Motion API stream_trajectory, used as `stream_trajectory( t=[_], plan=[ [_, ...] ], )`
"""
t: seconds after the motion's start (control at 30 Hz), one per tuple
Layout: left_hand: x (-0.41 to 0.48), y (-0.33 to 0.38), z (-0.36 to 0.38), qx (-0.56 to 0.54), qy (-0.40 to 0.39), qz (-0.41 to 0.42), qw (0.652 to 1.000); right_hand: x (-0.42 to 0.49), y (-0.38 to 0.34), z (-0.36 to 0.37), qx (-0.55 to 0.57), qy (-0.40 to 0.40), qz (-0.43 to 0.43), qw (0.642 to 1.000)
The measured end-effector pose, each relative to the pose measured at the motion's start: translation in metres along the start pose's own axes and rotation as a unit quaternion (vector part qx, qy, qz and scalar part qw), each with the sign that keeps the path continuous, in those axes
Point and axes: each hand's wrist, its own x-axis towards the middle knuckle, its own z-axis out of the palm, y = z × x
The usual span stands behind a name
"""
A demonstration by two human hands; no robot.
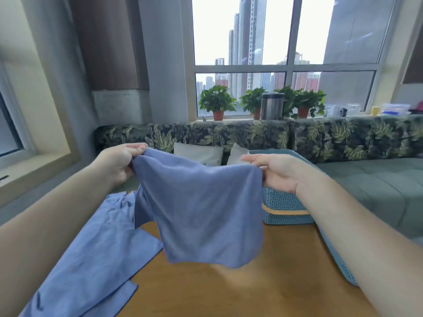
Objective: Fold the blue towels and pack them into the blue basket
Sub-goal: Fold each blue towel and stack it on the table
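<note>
A blue towel [203, 207] hangs in the air above the wooden table [240, 291]. My left hand [116, 163] pinches its upper left corner and my right hand [279, 172] pinches its upper right corner, so the cloth sags between them. More blue towels [91, 259] lie crumpled and overlapping on the table's left side. The blue basket [286, 209] stands on the table at the right, behind my right forearm, its inside hidden.
A leaf-patterned sofa [320, 138] with pale cushions [199, 154] runs behind the table. Potted plants [217, 104] and a steel canister [272, 106] stand on the window sill. A second blue basket edge [336, 259] shows under my right forearm.
</note>
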Motion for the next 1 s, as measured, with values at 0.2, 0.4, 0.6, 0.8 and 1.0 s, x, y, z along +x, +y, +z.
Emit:
stream_trajectory(
  t=[0.2,0.4,0.6,0.8,1.0],
  plan=[
    [-0.053,-0.129,-0.027,0.123,-0.05,-0.178,0.975,-0.016,0.115,-0.007,-0.118,-0.062,0.164,0.977],
    [-0.085,-0.189,-0.047,0.041,-0.067,-0.277,0.958,-0.022,0.19,0.002,-0.078,-0.088,0.288,0.95],
    [-0.088,-0.193,-0.054,0.019,-0.08,-0.279,0.957,-0.022,0.181,0.008,-0.025,-0.012,0.175,0.984],
    [-0.069,-0.137,-0.056,-0.033,-0.067,-0.21,0.975,-0.03,0.119,0.005,0.056,-0.033,0.031,0.997],
    [-0.043,-0.034,-0.034,-0.109,-0.059,-0.056,0.991,-0.023,0.033,0.014,0.036,-0.014,-0.073,0.997]
  ],
)
